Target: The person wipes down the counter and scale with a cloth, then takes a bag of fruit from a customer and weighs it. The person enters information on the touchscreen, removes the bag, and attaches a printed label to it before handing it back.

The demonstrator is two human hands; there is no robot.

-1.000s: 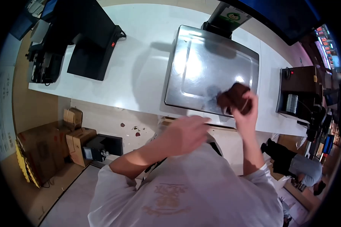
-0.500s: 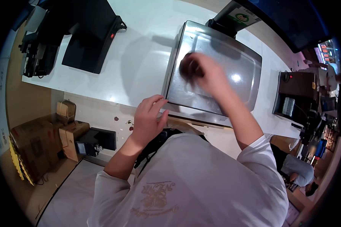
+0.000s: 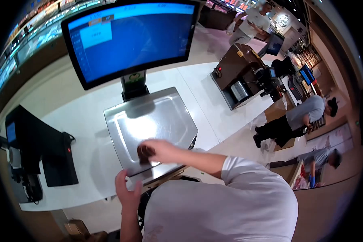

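Observation:
A wide steel-topped weighing scale [image 3: 169,125] stands on the white counter, below a screen on a post. Near the front edge of its shiny top, my right hand [image 3: 163,151] is closed around a dark brown wad [image 3: 144,153]. The wad looks like bunched cloth, though blur and my fingers hide its exact kind. It appears to press on the steel. My left hand [image 3: 127,189] hovers at the front left corner of the scale, fingers apart and holding nothing.
A large lit screen [image 3: 129,40] rises behind the scale. On the left stands a black machine [image 3: 58,157]; a brown machine [image 3: 240,68] with a silver roll sits to the right. Two people [image 3: 304,111] work at the right, and another person [image 3: 252,24] stands beyond the counter.
My view has tilted upward, bringing the whole screen and more of the room into sight. My right hand has moved with the wad toward the scale's front edge. The left hand stays near the front corner.

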